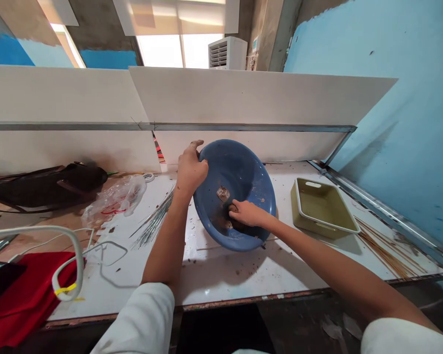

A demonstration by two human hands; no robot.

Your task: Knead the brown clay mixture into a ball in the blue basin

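A blue plastic basin (243,169) stands tilted toward me on the white worktop (221,275). My left hand (190,169) grips its far left rim and holds it up. My right hand (245,214) is inside the basin near the bottom, fingers curled into a brown clump of material (225,223) there. A small brown lump (223,193) sticks to the basin's inner wall above it.
An olive-green rectangular tray (323,206) sits right of the basin, with thin brown sticks (384,250) beyond it. Thin metal wires (153,221), a crumpled plastic bag (114,199), a black bag (44,187), white cable (64,275) and red cloth (25,295) lie left. White partition boards (243,103) stand behind.
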